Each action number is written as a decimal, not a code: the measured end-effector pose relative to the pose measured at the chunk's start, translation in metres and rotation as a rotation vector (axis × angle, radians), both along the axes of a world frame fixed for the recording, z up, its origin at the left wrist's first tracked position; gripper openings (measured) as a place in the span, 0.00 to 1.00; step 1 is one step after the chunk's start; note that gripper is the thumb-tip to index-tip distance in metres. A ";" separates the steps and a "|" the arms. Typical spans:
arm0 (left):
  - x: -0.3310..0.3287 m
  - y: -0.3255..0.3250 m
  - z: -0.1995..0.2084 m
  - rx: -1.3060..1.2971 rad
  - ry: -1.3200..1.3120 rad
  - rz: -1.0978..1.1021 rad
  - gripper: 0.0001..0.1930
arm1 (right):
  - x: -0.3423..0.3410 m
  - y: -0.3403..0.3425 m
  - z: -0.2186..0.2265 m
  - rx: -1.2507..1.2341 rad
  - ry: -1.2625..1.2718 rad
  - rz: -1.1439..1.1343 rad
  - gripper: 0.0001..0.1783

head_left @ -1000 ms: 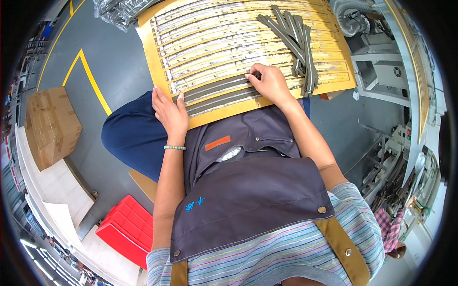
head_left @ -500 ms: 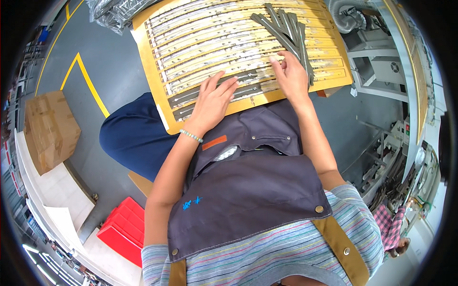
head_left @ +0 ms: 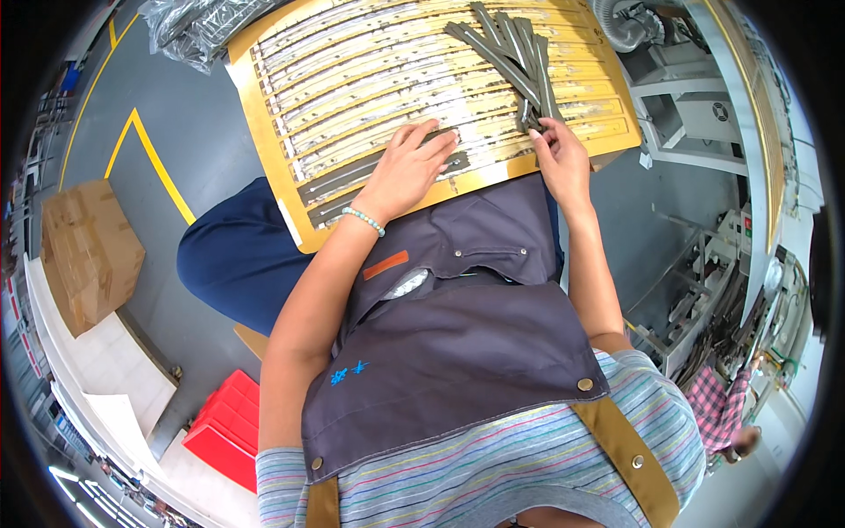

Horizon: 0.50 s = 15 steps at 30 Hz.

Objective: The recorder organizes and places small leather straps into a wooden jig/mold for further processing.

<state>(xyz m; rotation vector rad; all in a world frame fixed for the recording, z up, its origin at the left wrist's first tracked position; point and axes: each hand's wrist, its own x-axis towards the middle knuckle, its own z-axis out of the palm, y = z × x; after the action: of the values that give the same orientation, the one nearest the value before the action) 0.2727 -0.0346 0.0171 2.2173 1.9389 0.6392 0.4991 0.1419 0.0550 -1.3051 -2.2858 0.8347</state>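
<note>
L hand (head_left: 405, 172): rests palm down across laid strips (head_left: 339, 179) at near side of board (head_left: 497, 165), w/ fingers (head_left: 440, 143) loosely apart & a bit bent. Hides mid part of strips; leaves both L ends in view, plus short bits past fingertips on R.

R hand (head_left: 565, 163): touches lower end of loose pile (head_left: 519, 66), w/ thumb & fingertips drawn close; can't tell if pinching a strip or only touching.

Pile: on R half of board, dark & flat, w/ pale lines, fanned at far end, overlapping toward R hand. Sits apart from laid strips.

Board: yellow, w/ rows of long narrow slots, near edge over apron (head_left: 440, 352).

On L wrist: bead bracelet (head_left: 363, 220). Under apron: striped shirt (head_left: 493, 458).

By far L corner of board: plastic wrap (head_left: 194, 31), crinkled. Off L: brown carton (head_left: 92, 251), w/ red crate (head_left: 224, 431) lower in view, nearer L elbow. Upper R: silvery duct (head_left: 620, 31). Lower R bkgd: another person (head_left: 720, 400) in plaid top, too small to tell more.
</note>
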 end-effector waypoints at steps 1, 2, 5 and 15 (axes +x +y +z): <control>0.002 0.002 -0.001 -0.004 0.024 -0.004 0.25 | -0.005 -0.001 0.002 0.021 0.016 0.018 0.18; 0.003 0.004 -0.002 -0.008 0.048 -0.007 0.25 | -0.009 -0.001 0.006 0.001 -0.024 0.015 0.16; 0.008 0.006 -0.003 -0.008 0.114 -0.007 0.26 | -0.022 0.005 0.012 0.070 -0.007 0.077 0.15; -0.033 -0.093 0.027 -0.192 -0.060 0.217 0.27 | -0.042 0.039 -0.006 0.461 -0.106 0.061 0.12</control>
<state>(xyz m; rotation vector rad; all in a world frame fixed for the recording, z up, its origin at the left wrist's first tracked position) 0.2397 -0.1273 0.0441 1.8722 2.1298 0.5143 0.4568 0.1811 0.0485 -1.0925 -2.4153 0.2307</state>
